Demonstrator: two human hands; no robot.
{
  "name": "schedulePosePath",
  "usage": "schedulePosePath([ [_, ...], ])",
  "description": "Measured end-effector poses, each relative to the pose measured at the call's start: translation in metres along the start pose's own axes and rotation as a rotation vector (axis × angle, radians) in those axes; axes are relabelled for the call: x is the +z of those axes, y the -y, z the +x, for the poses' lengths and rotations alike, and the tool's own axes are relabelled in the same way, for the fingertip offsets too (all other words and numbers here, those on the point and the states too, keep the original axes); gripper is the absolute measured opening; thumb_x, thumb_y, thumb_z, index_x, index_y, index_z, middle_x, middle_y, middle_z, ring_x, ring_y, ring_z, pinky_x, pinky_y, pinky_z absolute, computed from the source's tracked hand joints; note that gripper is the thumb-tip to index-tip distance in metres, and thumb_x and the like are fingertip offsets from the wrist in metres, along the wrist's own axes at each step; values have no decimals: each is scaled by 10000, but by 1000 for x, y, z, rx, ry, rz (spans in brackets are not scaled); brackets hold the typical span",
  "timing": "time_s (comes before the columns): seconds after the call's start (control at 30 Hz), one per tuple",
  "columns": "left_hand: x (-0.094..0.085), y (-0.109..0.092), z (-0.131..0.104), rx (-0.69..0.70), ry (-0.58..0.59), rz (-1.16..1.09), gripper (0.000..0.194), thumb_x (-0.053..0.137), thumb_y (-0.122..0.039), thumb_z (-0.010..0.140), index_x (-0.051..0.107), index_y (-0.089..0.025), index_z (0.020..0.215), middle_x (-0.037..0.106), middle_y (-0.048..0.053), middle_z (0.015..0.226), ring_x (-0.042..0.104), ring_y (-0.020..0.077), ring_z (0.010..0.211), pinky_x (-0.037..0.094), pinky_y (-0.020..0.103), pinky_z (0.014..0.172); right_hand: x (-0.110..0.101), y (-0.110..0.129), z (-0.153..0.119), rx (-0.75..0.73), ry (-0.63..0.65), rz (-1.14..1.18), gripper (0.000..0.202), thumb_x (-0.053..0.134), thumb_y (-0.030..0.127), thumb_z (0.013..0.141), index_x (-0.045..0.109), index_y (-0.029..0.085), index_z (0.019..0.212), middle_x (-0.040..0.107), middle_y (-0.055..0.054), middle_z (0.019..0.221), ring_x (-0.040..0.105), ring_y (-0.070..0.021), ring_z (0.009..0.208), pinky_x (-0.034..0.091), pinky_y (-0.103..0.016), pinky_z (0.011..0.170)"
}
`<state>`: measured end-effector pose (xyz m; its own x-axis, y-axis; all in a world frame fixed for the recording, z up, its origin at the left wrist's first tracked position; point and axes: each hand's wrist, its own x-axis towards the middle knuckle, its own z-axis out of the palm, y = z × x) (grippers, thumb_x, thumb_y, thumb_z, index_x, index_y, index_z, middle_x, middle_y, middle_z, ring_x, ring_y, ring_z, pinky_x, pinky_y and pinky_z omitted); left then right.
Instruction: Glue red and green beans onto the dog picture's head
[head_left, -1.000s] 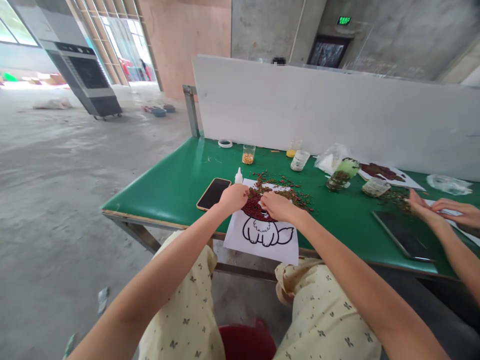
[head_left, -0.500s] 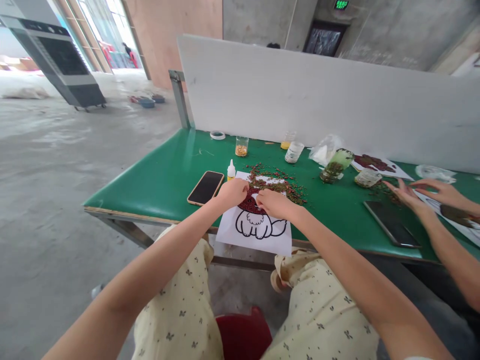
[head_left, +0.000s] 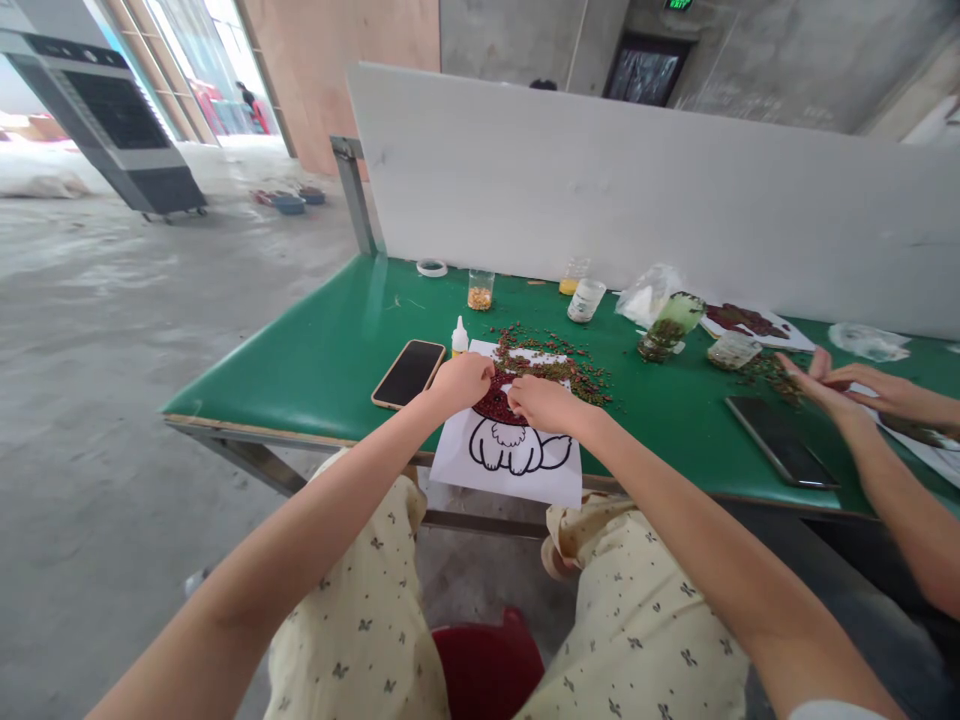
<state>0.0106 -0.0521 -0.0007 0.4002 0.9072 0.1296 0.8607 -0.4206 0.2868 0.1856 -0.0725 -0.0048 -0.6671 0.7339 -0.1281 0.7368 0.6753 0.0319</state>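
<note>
A white sheet (head_left: pixel 450 462) with a black-outlined animal drawing lies at the green table's front edge, its lower part hanging over. Dark red beans (head_left: pixel 493 405) cover the drawing's head. My left hand (head_left: pixel 463 382) is closed at the head's left side, fingertips pinched; anything in them is too small to make out. Closed too, my right hand (head_left: pixel 546 402) touches the bean-covered head from the right, its fingertips' contents hidden. Loose red and green beans (head_left: pixel 592 384) are scattered over the sheet's top and the table behind. A white glue bottle (head_left: pixel 460 337) stands behind my left hand.
A phone (head_left: pixel 409 374) lies left of the sheet. Behind stand a cup of yellow kernels (head_left: pixel 481 291), a clear cup (head_left: pixel 586 300) and a tipped green jar (head_left: pixel 671 328). At right are another phone (head_left: pixel 780 443) and another person's hands (head_left: pixel 847 385). A white board (head_left: pixel 600 190) borders the table's back.
The other person's hands at the right have shifted and come closer together. My hands stay almost in place at the drawing's head. The whole view has shifted slightly.
</note>
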Motion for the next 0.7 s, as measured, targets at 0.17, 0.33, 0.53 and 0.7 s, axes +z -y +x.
schedulePosePath([
  [0.17,-2,-2,-1,-9,15,9,298,422,-135,746,675,-196,891,680,42,957,603,194,926,469,282,796,-1,0,0,-15,14,3,106,496,130,831,596,157,857,603,-111,964,539,-213,931,378,-258,686],
  [0.33,-2,-2,0,-10,21,14,289,429,-139,744,674,-198,885,681,38,950,601,199,928,469,288,802,-2,1,-1,-14,9,14,110,500,116,823,598,163,834,608,-101,953,548,-206,912,374,-256,675],
  [0.53,-2,-2,-1,-9,16,2,288,431,-134,739,672,-201,882,683,34,950,600,197,936,467,289,820,-2,-1,-2,-23,6,25,122,503,110,815,611,161,834,608,-102,950,538,-212,947,376,-251,688],
  [0.7,-3,-3,-1,-15,20,1,288,433,-136,733,672,-197,882,684,37,949,604,199,923,473,293,810,-2,1,-2,-7,16,30,122,499,119,817,612,158,842,607,-103,957,542,-213,937,385,-251,691],
])
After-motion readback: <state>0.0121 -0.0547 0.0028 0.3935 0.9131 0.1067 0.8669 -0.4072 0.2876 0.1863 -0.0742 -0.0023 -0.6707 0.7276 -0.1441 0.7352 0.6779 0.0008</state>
